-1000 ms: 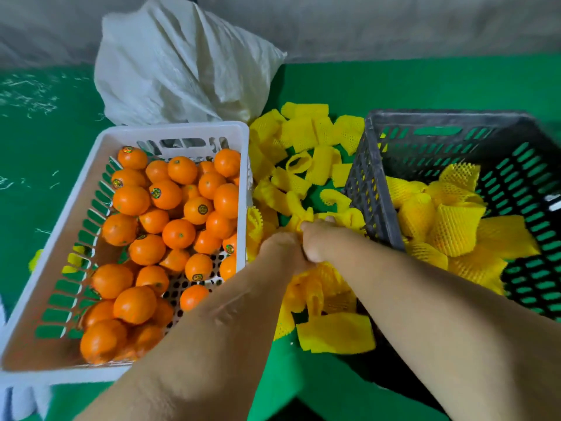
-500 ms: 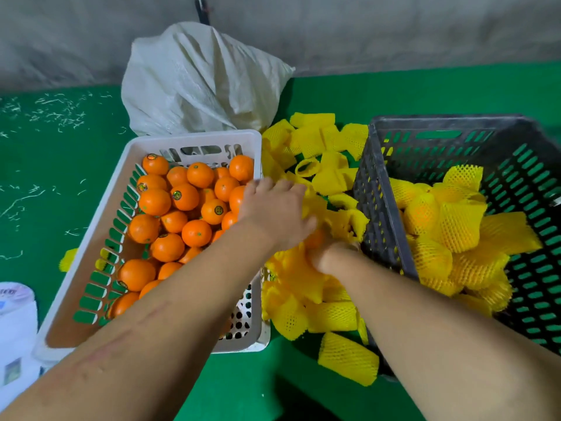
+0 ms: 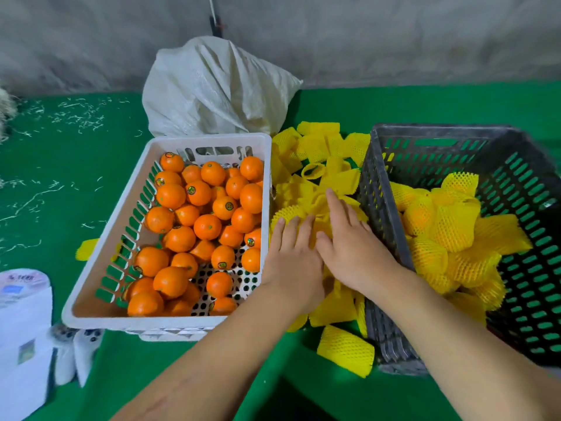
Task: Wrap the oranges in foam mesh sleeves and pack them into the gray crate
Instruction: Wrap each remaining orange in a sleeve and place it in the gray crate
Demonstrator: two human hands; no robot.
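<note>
A bulging white woven sack [image 3: 217,89] sits against a gray wall [image 3: 394,34] on a green tabletop [image 3: 69,165] strewn with pale shavings [image 3: 79,113]; white packages [image 3: 24,338] lie at lower left.

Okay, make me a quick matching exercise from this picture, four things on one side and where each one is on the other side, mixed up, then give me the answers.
Things:
1. bare oranges
2. wrapped oranges
3. white sack
4. hands (left, right)

Places:
A. in the gray crate
B. behind the white basket, by the wall
C. on the pile of empty yellow sleeves between the two containers
D. in the white basket

Pairs: 1-D, 2-A, 3-B, 4-C
</note>
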